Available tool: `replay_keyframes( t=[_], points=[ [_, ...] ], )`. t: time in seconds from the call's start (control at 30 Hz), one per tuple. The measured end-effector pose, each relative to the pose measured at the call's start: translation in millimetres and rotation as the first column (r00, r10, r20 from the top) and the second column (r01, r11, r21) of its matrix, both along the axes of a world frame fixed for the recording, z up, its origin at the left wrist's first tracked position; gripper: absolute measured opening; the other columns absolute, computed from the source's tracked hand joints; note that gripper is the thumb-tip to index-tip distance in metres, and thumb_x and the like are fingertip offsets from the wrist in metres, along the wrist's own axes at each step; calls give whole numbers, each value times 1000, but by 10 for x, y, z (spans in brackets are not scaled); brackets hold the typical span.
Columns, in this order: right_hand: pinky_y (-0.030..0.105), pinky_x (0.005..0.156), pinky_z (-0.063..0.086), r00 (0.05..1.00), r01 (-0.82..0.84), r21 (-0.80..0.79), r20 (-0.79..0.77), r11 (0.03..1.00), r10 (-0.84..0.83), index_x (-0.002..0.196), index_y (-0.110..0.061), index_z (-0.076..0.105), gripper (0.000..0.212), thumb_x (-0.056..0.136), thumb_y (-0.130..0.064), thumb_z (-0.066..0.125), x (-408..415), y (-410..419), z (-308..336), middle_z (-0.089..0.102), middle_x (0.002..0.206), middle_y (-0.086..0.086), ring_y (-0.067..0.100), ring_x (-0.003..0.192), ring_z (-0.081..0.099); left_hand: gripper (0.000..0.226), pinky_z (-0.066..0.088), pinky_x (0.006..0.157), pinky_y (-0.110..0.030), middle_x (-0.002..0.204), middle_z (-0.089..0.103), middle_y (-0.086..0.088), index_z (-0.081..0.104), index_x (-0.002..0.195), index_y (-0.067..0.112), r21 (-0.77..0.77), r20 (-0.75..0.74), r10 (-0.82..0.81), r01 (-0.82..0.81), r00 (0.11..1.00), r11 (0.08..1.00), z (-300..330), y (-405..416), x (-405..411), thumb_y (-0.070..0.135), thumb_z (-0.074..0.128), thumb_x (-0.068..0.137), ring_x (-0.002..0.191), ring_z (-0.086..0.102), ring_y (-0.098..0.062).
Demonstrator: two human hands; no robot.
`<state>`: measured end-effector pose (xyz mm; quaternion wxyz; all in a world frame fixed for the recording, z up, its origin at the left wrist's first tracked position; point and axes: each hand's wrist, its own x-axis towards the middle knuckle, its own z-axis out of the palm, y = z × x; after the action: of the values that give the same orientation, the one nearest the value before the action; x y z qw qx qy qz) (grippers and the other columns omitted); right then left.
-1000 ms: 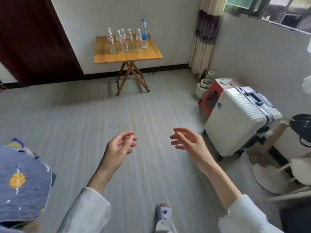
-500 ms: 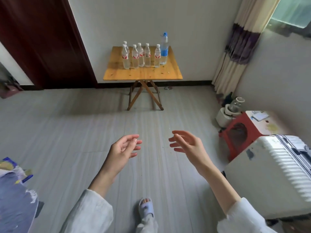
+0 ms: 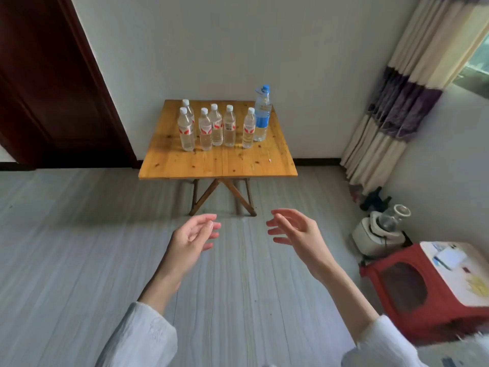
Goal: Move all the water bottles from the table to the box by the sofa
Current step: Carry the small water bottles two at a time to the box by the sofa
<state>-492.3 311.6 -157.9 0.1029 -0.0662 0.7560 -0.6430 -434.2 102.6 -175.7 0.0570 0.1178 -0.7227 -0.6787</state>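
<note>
While the grey floor point(image 3: 79, 260) fills most of the view, a dark red door point(image 3: 47, 75) stands at the far left and a striped curtain point(image 3: 397, 107) hangs at the far right. Against the white wall sits a folding wooden table, its tabletop point(image 3: 219, 162) carrying all the bottles in a loose row toward the back edge. At the right, on the floor, is a red stool point(image 3: 391, 295) with papers on top, and just behind it a white appliance point(image 3: 375, 231) with a clear jug. Both hands are held out over the floor, well short of the table, palms facing each other: the left hand point(image 3: 190, 239) and the right hand point(image 3: 296, 231) each have the fingers spread loosely and hold nothing. White sleeves cover both forearms. On the tabletop, the tall blue-labelled bottle point(image 3: 262, 115) stands at the right end, with six small red-labelled bottles point(image 3: 229, 127) upright to its left, close together.
</note>
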Motion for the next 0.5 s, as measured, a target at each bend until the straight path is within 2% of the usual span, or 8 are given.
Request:
replay_keyframes(
  t=[0.13, 0.23, 0.37, 0.5],
  points=[
    [25, 75, 56, 999, -28, 7, 19, 1000, 28, 92, -29, 61, 11, 91, -24, 51, -942, -246, -130, 71, 88, -2, 9, 79, 69, 19, 53, 81, -27, 102, 69, 2, 61, 105, 22, -18, 31, 42, -42, 999, 999, -126, -262, -852, 19, 46, 94, 94, 66, -10],
    [25, 74, 55, 999, -42, 10, 29, 999, 42, 97, -23, 62, 12, 92, -22, 51, -1741, -447, -231, 71, 86, -3, 7, 75, 68, 18, 53, 81, -26, 101, 68, 0, 61, 104, 21, -12, 42, 77, -77, 996, 997, -211, -434, -1588, 18, 46, 94, 94, 66, -12],
    [18, 70, 56, 998, -57, 11, 39, 998, 57, 103, -18, 61, 16, 92, -22, 51, -2831, -695, -289, 70, 87, -2, 2, 71, 68, 19, 53, 82, -28, 102, 67, 0, 60, 108, 16, -11, 57, 114, -114, 992, 993, -223, -645, -2637, 17, 47, 93, 95, 64, -14],
    [24, 72, 56, 998, -49, 37, 52, 998, 47, 107, -16, 61, 20, 91, -24, 52, -3792, -883, -237, 70, 88, -1, 9, 76, 68, 16, 52, 81, -25, 102, 67, 3, 60, 103, 23, -53, 80, 75, -70, 994, 996, -194, -819, -3546, 19, 48, 93, 96, 63, -10]
  ],
)
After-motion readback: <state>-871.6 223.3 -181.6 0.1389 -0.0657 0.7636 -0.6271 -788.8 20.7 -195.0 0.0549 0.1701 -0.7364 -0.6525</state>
